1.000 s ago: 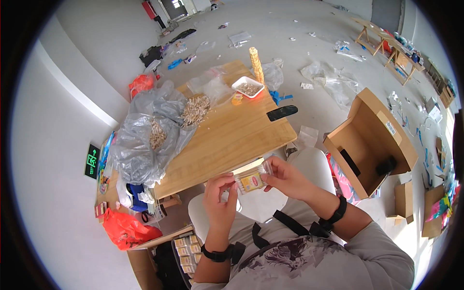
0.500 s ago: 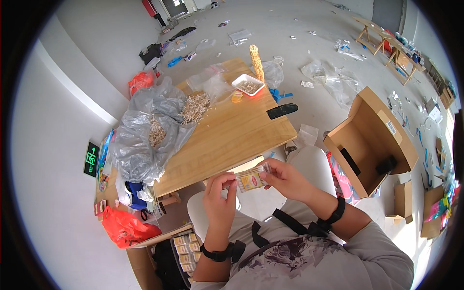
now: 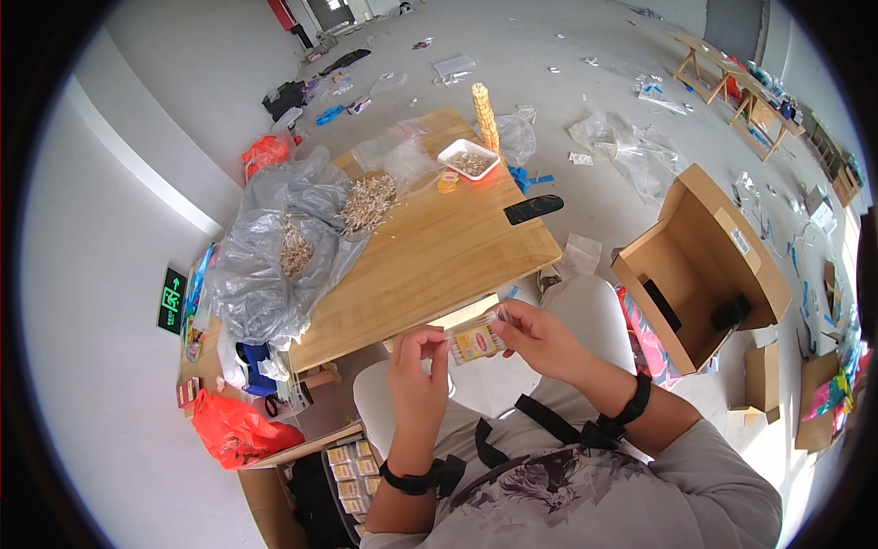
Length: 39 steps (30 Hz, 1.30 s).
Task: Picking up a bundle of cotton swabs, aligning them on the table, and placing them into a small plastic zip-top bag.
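Between my two hands, above my lap, is a small clear packet of cotton swabs point(image 3: 474, 344) with a yellow and red label. My left hand point(image 3: 417, 377) pinches its left end between thumb and fingers. The opposite end, where loose clear film shows, is gripped by my right hand point(image 3: 541, 337). On the wooden table point(image 3: 430, 247) in front of me, loose cotton swabs point(image 3: 369, 203) lie heaped beside and on a grey plastic bag point(image 3: 251, 288). A white tray point(image 3: 495, 165) near the far end holds more swabs.
A tall yellowish column point(image 3: 486, 119) and a black strap-like object point(image 3: 534, 209) are on the table. To my right stands an open cardboard box point(image 3: 690, 265). A crate of packed swabs point(image 3: 352, 476) and a red bag point(image 3: 242, 435) are at lower left. Plastic litters the floor.
The packet has tilted slightly in my fingers, and its clear film at the right end looks drawn upward a little. Both hands keep nearly the same place and hold.
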Each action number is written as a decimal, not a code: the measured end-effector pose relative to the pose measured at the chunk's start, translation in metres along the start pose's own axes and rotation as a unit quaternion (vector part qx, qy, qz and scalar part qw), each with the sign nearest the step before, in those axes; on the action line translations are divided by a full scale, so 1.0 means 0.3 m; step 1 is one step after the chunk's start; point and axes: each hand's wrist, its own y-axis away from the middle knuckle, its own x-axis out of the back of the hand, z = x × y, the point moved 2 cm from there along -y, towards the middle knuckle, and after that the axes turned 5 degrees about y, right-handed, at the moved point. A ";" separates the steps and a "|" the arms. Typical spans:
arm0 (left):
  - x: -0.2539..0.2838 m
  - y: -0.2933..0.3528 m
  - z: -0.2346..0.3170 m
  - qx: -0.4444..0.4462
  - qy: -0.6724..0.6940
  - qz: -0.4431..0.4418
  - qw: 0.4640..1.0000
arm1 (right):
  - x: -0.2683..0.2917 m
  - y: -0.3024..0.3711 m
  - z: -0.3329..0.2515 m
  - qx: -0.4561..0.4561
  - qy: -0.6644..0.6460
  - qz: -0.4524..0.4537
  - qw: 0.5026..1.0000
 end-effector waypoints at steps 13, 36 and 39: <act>-0.013 0.013 -0.061 0.176 0.285 -0.008 0.942 | 0.000 0.012 -0.034 -0.004 0.039 -0.024 0.999; -0.025 0.021 -0.102 0.210 0.232 -0.091 0.946 | -0.006 0.005 -0.011 -0.001 0.082 0.017 0.997; -0.027 0.024 -0.111 0.183 0.205 -0.080 0.958 | -0.006 0.005 -0.011 -0.005 0.087 0.016 0.996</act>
